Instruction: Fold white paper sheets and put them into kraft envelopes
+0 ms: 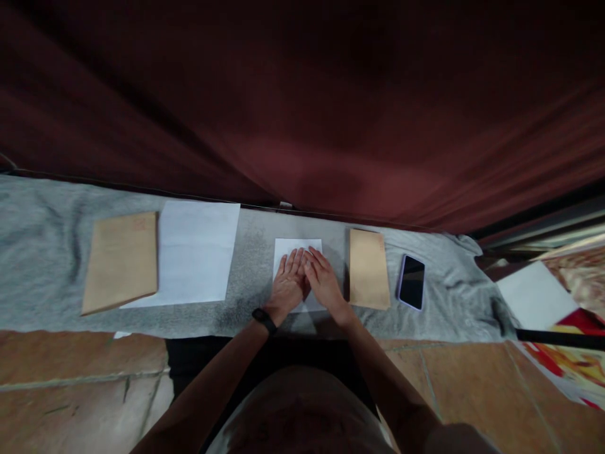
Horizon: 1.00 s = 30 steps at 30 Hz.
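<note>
A small white sheet of paper lies on the grey cloth in front of me, partly hidden under my hands. My left hand rests flat on it with fingers stretched out and pointing away from me; a black band is on that wrist. My right hand also lies on the paper, its fingers extended toward the upper left and meeting the fingers of my left hand. Neither hand grips anything. Whether the paper is folded under the hands, I cannot tell.
Grey cloth covers the narrow surface. Left are a brown envelope stack and large white paper sheets. Right are narrower brown envelopes and a phone. A dark red curtain hangs behind; a white sheet sits far right.
</note>
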Each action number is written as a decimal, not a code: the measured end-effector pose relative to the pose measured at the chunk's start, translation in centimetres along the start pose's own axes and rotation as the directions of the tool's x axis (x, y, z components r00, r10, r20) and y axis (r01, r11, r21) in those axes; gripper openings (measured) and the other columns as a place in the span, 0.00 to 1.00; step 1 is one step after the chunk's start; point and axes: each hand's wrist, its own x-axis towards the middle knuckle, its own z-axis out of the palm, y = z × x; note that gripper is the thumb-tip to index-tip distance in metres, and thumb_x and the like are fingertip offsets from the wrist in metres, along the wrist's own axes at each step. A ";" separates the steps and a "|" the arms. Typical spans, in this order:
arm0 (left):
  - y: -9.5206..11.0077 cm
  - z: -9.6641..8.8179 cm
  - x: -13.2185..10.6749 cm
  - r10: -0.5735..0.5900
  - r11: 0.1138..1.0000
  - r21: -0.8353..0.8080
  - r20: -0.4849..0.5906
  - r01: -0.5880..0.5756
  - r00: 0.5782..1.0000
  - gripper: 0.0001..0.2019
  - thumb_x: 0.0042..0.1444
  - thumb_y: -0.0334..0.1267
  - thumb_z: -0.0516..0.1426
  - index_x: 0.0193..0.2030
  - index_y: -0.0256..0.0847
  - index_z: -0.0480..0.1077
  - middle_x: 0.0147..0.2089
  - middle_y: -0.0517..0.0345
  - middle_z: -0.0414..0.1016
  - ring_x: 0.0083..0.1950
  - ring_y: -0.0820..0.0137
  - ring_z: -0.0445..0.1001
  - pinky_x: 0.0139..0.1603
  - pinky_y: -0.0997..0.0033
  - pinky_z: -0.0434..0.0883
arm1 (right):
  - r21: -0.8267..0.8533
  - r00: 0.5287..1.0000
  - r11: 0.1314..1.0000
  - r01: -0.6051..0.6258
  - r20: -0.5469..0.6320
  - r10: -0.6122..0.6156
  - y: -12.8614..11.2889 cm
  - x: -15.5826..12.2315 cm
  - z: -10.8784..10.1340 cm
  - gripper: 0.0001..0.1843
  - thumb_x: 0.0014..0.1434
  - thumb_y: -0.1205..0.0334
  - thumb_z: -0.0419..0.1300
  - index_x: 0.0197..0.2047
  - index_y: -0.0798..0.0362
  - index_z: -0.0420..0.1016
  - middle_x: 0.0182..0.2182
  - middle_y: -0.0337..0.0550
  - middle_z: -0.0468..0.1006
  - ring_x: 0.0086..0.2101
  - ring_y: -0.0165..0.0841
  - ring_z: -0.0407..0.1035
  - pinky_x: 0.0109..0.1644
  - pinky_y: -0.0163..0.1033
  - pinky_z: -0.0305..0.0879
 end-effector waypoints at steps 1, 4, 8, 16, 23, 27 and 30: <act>0.0 0.1 0.0 0.007 1.000 -0.007 0.005 -0.007 1.000 0.29 0.68 0.35 0.49 0.74 0.30 0.59 0.78 0.34 0.55 0.81 0.52 0.47 0.80 0.42 0.49 | -0.072 0.997 0.997 0.040 0.063 -0.036 0.2 0.7 0.4 0.26 0.76 0.58 0.45 0.70 0.54 0.68 0.71 0.52 0.66 0.71 0.38 0.58 0.75 0.51 0.55; -0.1 0.3 -0.1 -0.005 1.000 0.006 0.007 0.004 1.000 0.29 0.66 0.34 0.48 0.74 0.27 0.60 0.77 0.34 0.56 0.80 0.54 0.50 0.80 0.47 0.50 | -0.239 0.985 0.966 0.094 0.166 -0.055 0.7 1.7 1.6 0.27 0.77 0.58 0.46 0.75 0.54 0.61 0.74 0.50 0.60 0.73 0.39 0.52 0.77 0.54 0.49; -0.5 0.2 -0.4 -0.050 0.997 0.061 -0.036 0.053 0.998 0.30 0.68 0.33 0.46 0.75 0.28 0.56 0.77 0.37 0.57 0.80 0.57 0.51 0.80 0.48 0.54 | -0.338 0.993 0.941 0.034 0.116 0.006 1.4 1.7 2.6 0.28 0.77 0.57 0.45 0.76 0.55 0.58 0.75 0.53 0.57 0.74 0.41 0.49 0.77 0.58 0.47; -2.6 -0.5 0.0 -0.217 0.974 0.037 -0.149 0.225 0.965 0.33 0.72 0.45 0.46 0.77 0.28 0.53 0.78 0.34 0.52 0.81 0.51 0.49 0.79 0.42 0.49 | -0.375 0.996 0.923 -0.088 -0.052 0.073 2.7 1.9 2.9 0.30 0.77 0.55 0.47 0.76 0.59 0.57 0.74 0.60 0.58 0.72 0.48 0.53 0.75 0.64 0.48; -3.5 -1.2 0.7 -0.232 0.970 0.041 -0.163 0.241 0.959 0.32 0.72 0.46 0.45 0.77 0.31 0.54 0.78 0.37 0.56 0.80 0.53 0.50 0.80 0.42 0.49 | -0.409 0.991 0.903 -0.132 -0.072 0.112 2.8 2.0 3.3 0.32 0.76 0.52 0.48 0.76 0.59 0.57 0.74 0.61 0.57 0.72 0.50 0.54 0.74 0.64 0.47; -0.9 -1.0 -1.5 -0.157 0.985 0.055 -0.102 0.163 0.982 0.31 0.72 0.44 0.45 0.77 0.33 0.55 0.77 0.40 0.57 0.80 0.55 0.51 0.79 0.44 0.52 | -0.407 0.991 0.904 -0.133 -0.079 0.110 2.7 2.0 3.3 0.31 0.76 0.53 0.47 0.76 0.58 0.57 0.74 0.60 0.57 0.72 0.50 0.53 0.74 0.64 0.47; 1.0 -0.8 -3.8 -0.065 0.995 0.074 -0.043 0.068 0.997 0.31 0.71 0.46 0.48 0.77 0.35 0.55 0.78 0.43 0.56 0.80 0.56 0.52 0.80 0.48 0.54 | -0.415 0.990 0.898 -0.143 -0.072 0.124 2.7 2.0 3.3 0.32 0.76 0.53 0.48 0.76 0.59 0.57 0.74 0.60 0.58 0.72 0.51 0.54 0.74 0.63 0.47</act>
